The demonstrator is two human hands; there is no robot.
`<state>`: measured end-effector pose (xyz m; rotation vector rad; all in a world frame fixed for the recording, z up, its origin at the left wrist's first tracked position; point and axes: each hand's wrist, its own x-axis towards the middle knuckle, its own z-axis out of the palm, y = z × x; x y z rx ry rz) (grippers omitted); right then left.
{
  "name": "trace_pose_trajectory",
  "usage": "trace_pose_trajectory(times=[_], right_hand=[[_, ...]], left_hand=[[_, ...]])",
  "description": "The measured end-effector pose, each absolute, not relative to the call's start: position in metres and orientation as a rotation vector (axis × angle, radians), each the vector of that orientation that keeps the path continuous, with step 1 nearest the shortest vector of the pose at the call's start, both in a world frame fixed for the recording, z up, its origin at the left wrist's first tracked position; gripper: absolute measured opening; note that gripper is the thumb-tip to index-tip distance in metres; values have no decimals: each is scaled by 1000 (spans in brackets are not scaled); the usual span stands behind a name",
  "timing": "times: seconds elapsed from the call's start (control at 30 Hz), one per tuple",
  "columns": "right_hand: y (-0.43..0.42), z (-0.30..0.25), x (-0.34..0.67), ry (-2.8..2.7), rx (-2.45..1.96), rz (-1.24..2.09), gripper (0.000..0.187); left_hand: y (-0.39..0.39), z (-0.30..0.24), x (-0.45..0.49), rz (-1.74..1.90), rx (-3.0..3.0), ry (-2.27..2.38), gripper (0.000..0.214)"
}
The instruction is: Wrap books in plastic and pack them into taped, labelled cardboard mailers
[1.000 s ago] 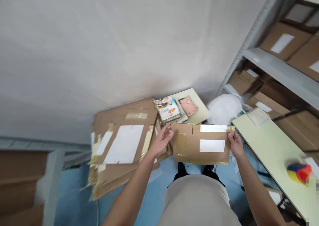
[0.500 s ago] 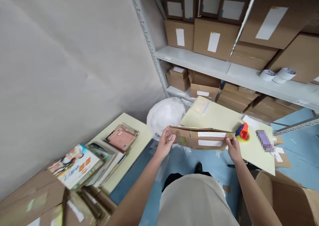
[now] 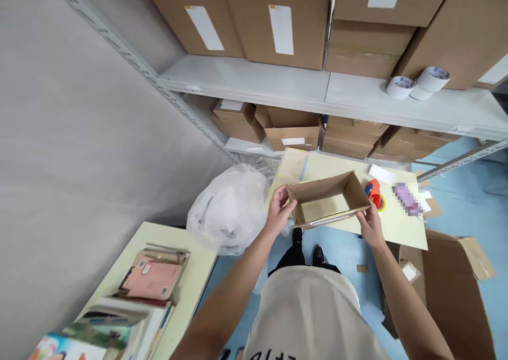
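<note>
Above the near edge of the desk [image 3: 325,164], a cardboard box [image 3: 323,190] is hanging in the air with its open mouth facing up. The left hand [image 3: 281,210] is pinching its left end, thumb and fingers closing on the wall, and the right hand [image 3: 370,223] is pinching it at the near right corner, so neither grip is standing spread. A pale surface is showing within the box walls; whether that is a bottom or the desk seen through, I cannot tell. Toward the right end of the desk, a red and blue tape dispenser [image 3: 373,190] is sitting just beyond the box, and a blurred purple item [image 3: 408,198] is lying nearer the right edge. By the far edge, a white paper [image 3: 381,173] is resting. At the far left corner, a clear plastic sheet [image 3: 291,164] is lying flat.
</note>
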<state>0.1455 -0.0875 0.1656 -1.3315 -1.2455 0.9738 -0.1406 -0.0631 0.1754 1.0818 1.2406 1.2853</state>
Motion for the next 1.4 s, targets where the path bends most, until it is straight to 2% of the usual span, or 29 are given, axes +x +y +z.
trace_pose_trajectory(times=[0.2,0.33,0.53,0.8,0.97,1.1,1.23,1.3,1.4], right_hand=[[-81,172,132,-1206,-1440,956,67],[-83,171,128,-1063,-1508,952,71],[-80,168,132,-819,-1574,1051,51],[-37,158,144,-934,-1757,899,34],[-22,157,149,-1098,-1757,878,36],[-22,159,161,-1572,-1591,970,53],[-17,163,181,-2025,-1474,1052,70],[-13,162,189,-2076,-1438,1093,62],[-8,155,193,-1921,-1472,1028,33]], left_hand=[[-3,165,-147,1188,1151,1215,42],[24,163,-142,1133,1236,1160,40],[50,160,-123,1125,1313,1126,40],[65,145,-118,1114,1322,1378,23],[51,158,-135,915,1513,1254,30],[45,161,-150,770,1698,1070,46],[46,158,-158,662,1821,994,72],[46,154,-159,627,1832,998,69],[46,144,-155,725,1718,1068,40]])
